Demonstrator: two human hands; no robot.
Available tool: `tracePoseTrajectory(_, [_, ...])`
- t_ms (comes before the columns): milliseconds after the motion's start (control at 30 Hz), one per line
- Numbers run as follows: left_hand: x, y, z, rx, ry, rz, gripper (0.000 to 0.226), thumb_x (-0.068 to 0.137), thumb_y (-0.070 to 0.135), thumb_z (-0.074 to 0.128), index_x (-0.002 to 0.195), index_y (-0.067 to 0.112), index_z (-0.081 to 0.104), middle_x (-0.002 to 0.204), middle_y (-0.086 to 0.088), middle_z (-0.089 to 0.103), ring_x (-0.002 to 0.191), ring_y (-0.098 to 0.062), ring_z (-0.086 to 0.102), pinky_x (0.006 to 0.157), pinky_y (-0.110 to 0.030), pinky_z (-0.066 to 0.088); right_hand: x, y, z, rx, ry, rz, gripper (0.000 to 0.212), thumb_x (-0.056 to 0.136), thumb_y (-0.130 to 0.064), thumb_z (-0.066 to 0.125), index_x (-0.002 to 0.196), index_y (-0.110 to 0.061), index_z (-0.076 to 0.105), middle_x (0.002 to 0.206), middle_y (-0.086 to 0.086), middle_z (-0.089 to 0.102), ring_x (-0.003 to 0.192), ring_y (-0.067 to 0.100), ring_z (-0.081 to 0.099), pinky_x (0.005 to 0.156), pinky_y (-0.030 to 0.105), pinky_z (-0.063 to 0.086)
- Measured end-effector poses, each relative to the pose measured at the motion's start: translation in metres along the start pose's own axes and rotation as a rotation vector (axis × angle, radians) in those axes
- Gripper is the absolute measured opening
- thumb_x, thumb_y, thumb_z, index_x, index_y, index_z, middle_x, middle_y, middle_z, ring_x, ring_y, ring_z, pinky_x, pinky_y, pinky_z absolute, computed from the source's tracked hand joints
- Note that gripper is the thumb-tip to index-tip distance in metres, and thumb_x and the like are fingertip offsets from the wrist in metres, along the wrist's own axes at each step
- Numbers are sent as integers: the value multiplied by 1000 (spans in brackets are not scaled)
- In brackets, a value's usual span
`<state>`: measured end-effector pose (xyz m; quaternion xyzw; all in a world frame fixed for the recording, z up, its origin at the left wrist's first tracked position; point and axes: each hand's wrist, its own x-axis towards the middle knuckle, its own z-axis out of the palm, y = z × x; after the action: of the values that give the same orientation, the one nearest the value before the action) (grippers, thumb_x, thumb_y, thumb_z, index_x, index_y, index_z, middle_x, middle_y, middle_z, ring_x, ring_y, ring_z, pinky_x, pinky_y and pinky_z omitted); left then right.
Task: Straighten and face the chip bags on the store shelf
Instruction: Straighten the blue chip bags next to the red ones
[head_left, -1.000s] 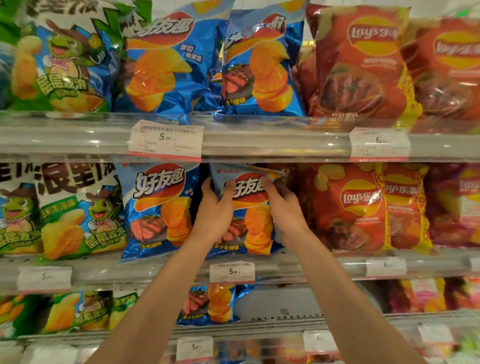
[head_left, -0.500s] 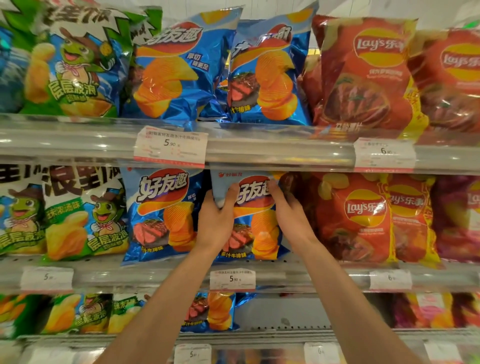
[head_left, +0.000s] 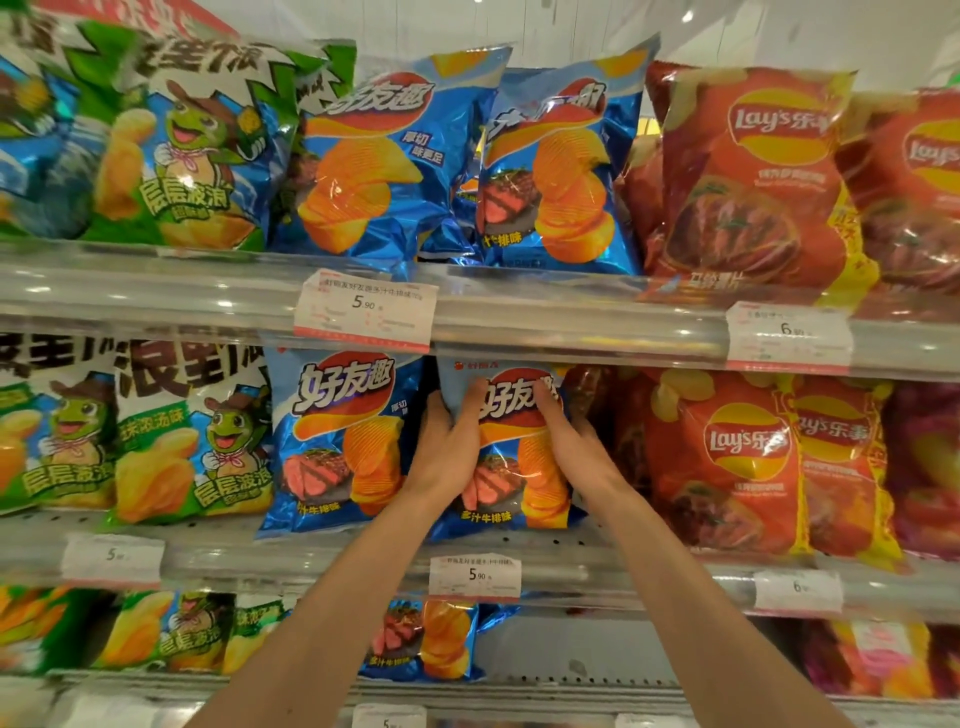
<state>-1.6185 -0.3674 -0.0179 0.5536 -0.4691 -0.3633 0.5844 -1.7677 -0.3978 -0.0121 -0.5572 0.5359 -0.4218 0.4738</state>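
Holding the blue bag (head_left: 511, 457) by both edges on the middle shelf (head_left: 597, 566), left hand (head_left: 449, 449) and right hand (head_left: 563, 441) each grasping a side. Best squared label-forward, upright, level with the blue bag's left neighbour (head_left: 340, 441), not crushing chips.

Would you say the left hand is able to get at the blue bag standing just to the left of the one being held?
Probably yes. The left hand grips the held blue bag, right beside the neighbouring blue bag. That bag's front faces out with nothing covering it, but the hand would have to let go first.
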Motion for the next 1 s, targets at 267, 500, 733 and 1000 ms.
tracePoseTrajectory(267, [-4,0,2,-57,-32,13,48,95,64,44,131,32,43,108,7,68,97,-11,69,84,-32,56,-4,12,-3,100,52,-100,101,57,-90,63,138,-31,52,117,-5,71,104,16,70,96,45,56])
tracePoseTrajectory(500, [-2,-9,1,-9,-101,97,67,89,70,47,146,37,32,125,13,62,114,-7,62,99,-33,51,2,20,-3,29,28,-66,111,57,-99,51,151,-46,27,149,-9,50,135,20,50,113,50,39])
tracePoseTrajectory(733, [2,-5,5,128,16,121,60,93,69,44,145,41,33,116,15,62,112,-15,62,102,-44,50,2,10,-1,-54,108,-210,67,87,-74,49,137,-30,49,123,-6,66,111,16,64,100,38,51])
tracePoseTrajectory(1000, [-18,-7,0,237,-108,120,70,90,79,31,148,62,-5,149,11,50,127,-21,57,108,-48,45,-7,15,-11,-86,142,-206,70,83,-80,45,132,-30,43,116,0,68,100,19,68,94,46,55])
